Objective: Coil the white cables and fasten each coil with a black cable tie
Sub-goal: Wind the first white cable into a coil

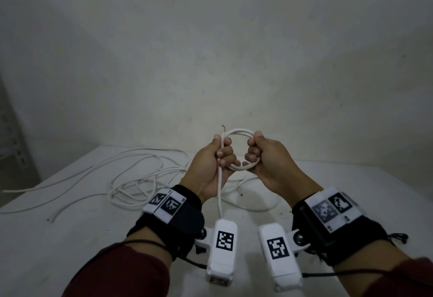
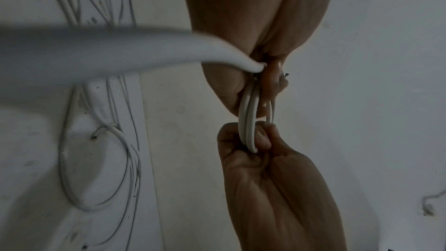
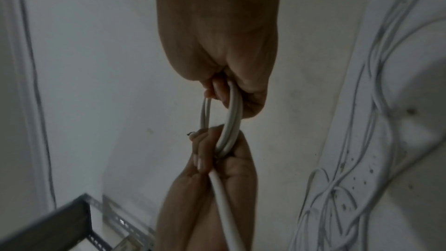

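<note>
Both hands hold one small coil of white cable [image 1: 239, 131] in the air above the table. My left hand [image 1: 222, 155] grips the coil's left side, fingers curled round the loops. The cable's free length [image 1: 220, 199] hangs from this fist toward my left wrist, and a bare wire end [image 1: 223, 128] sticks up above it. My right hand [image 1: 253, 154] grips the coil's right side. In the left wrist view the coil [image 2: 248, 121] spans between the left hand [image 2: 231, 87] and the right hand [image 2: 255, 140]. The right wrist view shows the same coil [image 3: 233, 117].
Several loose white cables [image 1: 140, 175] lie tangled on the white table [image 1: 70, 250] to the left of and below the hands. A plain wall stands right behind the table. A grey metal shelf frame [image 3: 96, 222] is off the table's left side.
</note>
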